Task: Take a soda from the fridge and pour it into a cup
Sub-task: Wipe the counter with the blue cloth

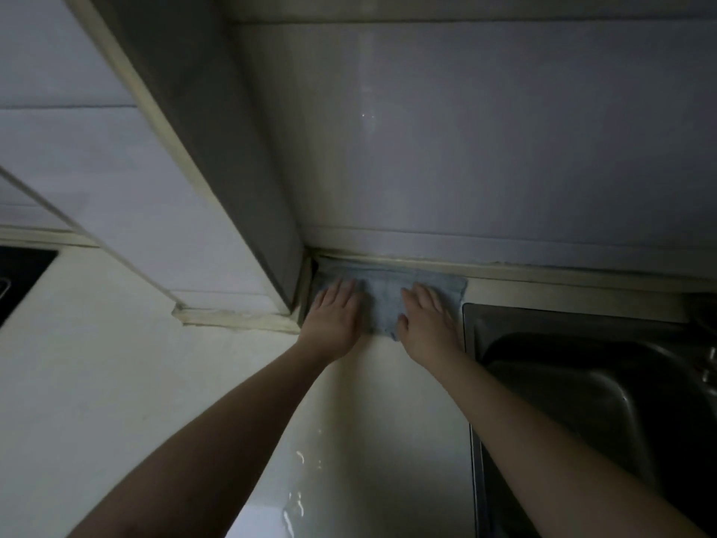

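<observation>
The pale worktop (128, 363) meets the tiled wall (504, 130) at its back edge. A steel sink (582, 382) sits in its right side. A blue cloth (388, 300) lies flat in the back corner, just left of the sink. The left hand (333, 316) and right hand (426, 324) press on it with straight fingers. No soda or cup is in view.

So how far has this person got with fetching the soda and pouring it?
Nothing of the job shows as done: no soda, cup or fridge is in view. Right now the left hand and right hand lie flat, fingers straight, on a blue cloth spread on the counter in the wall corner, beside the sink. Whether fetching and pouring are still ahead or already finished out of view, I cannot tell.
</observation>
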